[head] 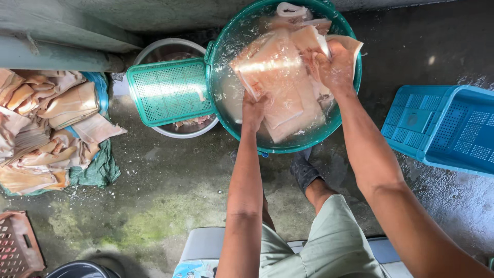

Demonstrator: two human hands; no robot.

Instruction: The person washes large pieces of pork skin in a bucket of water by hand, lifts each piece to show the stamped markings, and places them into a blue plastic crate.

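One pale slab [275,77] was gripped by both hands' fingers, left hand [253,109] and right hand [337,67], in the green basin [288,141], upper centre, while a heap of slabs [46,128] at left was judged unwashed.

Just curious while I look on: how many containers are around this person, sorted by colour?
Green: 2, the round basin the hands work in and the perforated basket.
Blue: 1, the crate.
Silver: 1, the metal bowl.
Brown: 1, the crate.
Total: 5
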